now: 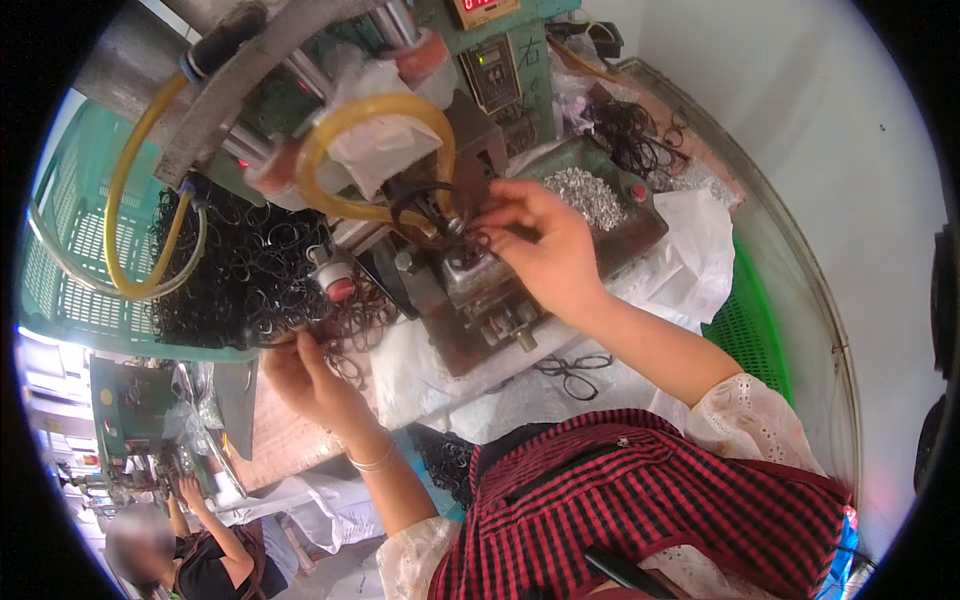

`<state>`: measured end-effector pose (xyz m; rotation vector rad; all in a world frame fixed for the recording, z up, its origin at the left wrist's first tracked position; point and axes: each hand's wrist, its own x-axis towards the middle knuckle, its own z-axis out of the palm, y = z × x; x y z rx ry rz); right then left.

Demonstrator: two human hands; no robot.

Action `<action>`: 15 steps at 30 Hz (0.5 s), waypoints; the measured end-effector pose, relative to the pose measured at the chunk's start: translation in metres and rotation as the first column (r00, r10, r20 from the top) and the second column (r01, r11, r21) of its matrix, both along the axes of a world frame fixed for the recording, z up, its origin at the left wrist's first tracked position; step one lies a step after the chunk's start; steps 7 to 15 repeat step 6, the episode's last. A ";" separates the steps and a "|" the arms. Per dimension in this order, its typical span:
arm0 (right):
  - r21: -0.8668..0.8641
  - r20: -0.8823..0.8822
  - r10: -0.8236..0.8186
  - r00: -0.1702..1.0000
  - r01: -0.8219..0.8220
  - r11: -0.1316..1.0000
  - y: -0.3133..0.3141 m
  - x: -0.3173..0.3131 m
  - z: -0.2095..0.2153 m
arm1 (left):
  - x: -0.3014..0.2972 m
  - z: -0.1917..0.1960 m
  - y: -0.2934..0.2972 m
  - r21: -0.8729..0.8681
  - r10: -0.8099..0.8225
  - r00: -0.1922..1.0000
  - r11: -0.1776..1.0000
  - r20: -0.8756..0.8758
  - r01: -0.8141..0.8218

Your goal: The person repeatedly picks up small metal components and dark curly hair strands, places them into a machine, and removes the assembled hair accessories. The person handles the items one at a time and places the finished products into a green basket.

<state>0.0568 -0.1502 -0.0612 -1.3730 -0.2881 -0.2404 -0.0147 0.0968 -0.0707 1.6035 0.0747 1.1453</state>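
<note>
My right hand (548, 248) is at the work spot of a press, thumb and fingertips pinched on a thin black looped part (432, 212). The loop sits around the metal die (457, 228), just above the steel base block (480, 290). Lower on the left, my left hand (318, 388) has its fingers curled together at the rim of a green basket (90, 310). A heap of black looped parts (235, 262) fills that basket, and more loops (362, 318) lie on the table beside my left hand. What the left fingertips hold is too unclear to name.
Yellow hoses (375, 105) curve in front of the press. A green tray of small silver pieces (588, 200) stands right of the die, near a red button (638, 192). White sheeting (690, 250) covers the table edge. A co-worker (215, 550) sits at another machine, lower left.
</note>
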 end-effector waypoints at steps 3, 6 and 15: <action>0.068 -0.043 0.098 0.994 -0.095 0.993 0.002 -0.002 0.004 | 0.004 0.058 -0.028 0.100 -0.326 0.916 0.945 0.234 0.311; 0.074 -0.036 0.087 0.996 -0.084 0.994 0.010 -0.007 0.012 | 0.015 0.080 -0.043 0.165 -0.285 0.946 0.952 0.155 0.259; 0.074 -0.036 0.087 0.996 -0.084 0.994 0.010 -0.007 0.012 | 0.015 0.080 -0.043 0.165 -0.285 0.946 0.952 0.155 0.259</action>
